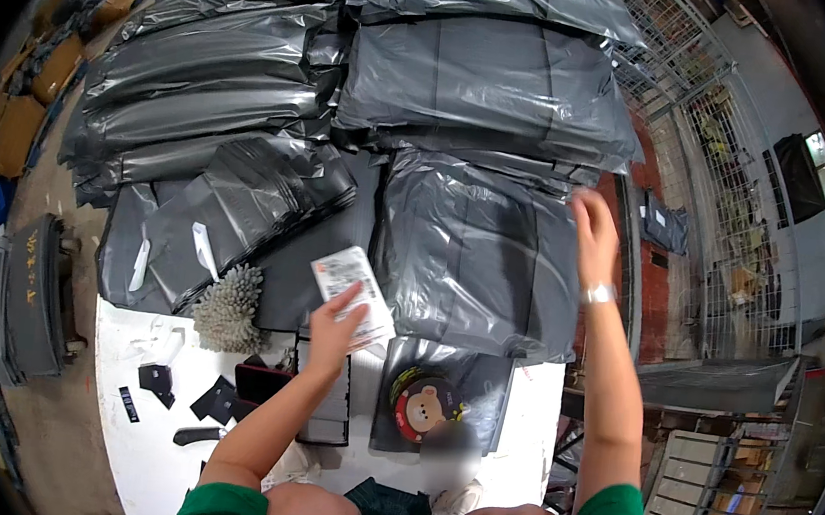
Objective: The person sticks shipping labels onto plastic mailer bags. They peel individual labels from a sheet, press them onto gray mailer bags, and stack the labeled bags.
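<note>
My left hand (334, 335) is closed on a small stack of white printed labels (367, 305), held over the table beside the nearest dark grey plastic-wrapped package (472, 264). At that package's far right corner is my right hand (595, 239), its fingers slightly bent and apart, with nothing visible in them. Whether the fingertips touch the plastic I cannot tell. Left of the labels lie a grey shaggy duster (228, 309) and a loose pile of flat dark grey plastic bags (237, 204).
More grey packages (491, 80) are stacked behind. On the white table (137, 339) are a black-handled tool (200, 435), black tags (156, 381) and a round bear-face item (425, 410) on dark plastic. Wire mesh cages (732, 181) stand right; a dark folded cart (31, 298) stands left.
</note>
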Motion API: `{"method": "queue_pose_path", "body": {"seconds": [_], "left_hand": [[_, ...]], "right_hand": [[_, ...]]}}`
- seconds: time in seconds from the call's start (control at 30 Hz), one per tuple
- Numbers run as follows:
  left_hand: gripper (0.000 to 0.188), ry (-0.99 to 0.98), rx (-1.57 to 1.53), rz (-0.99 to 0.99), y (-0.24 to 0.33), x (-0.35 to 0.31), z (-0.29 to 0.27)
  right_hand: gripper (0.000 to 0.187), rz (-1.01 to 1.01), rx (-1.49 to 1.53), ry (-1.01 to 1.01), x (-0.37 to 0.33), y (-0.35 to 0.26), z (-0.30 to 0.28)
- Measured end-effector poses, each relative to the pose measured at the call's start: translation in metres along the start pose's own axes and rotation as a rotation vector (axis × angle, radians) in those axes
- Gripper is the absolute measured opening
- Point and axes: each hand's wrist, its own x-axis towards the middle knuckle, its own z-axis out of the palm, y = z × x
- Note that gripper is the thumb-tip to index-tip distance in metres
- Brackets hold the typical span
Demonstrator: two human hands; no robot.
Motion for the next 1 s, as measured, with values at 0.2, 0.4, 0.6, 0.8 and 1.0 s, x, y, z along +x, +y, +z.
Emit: {"method": "queue_pose_path", "body": {"seconds": [0.2, 0.4, 0.6, 0.8, 1.0], "left_hand": [[0.039, 0.032, -0.089, 0.195, 0.048, -0.015, -0.025], [0.039, 0.061, -0.059, 0.209, 0.076, -0.032, -0.073], [0.039, 0.058, -0.158, 0.187, 0.095, -0.013, -0.053], [0.039, 0.085, -0.428, 0.466, 0.132, 0.050, -0.019], [0.040, 0.015, -0.765, 0.506, 0.113, 0.062, -0.011]], "right_hand": [[0.051, 0.553, 0.874, 0.002, 0.225, -0.057, 0.096], [0.051, 0.770, 0.773, 0.237, 0.296, -0.048, 0.130], [0.028, 0.432, 0.531, 0.181, 0.267, -0.005, 0.100], [0.039, 0.336, 0.476, -0.086, 0.092, -0.098, 0.082], [0.045, 0.561, 0.448, -0.192, -0.096, -0.118, -0.006]]}}
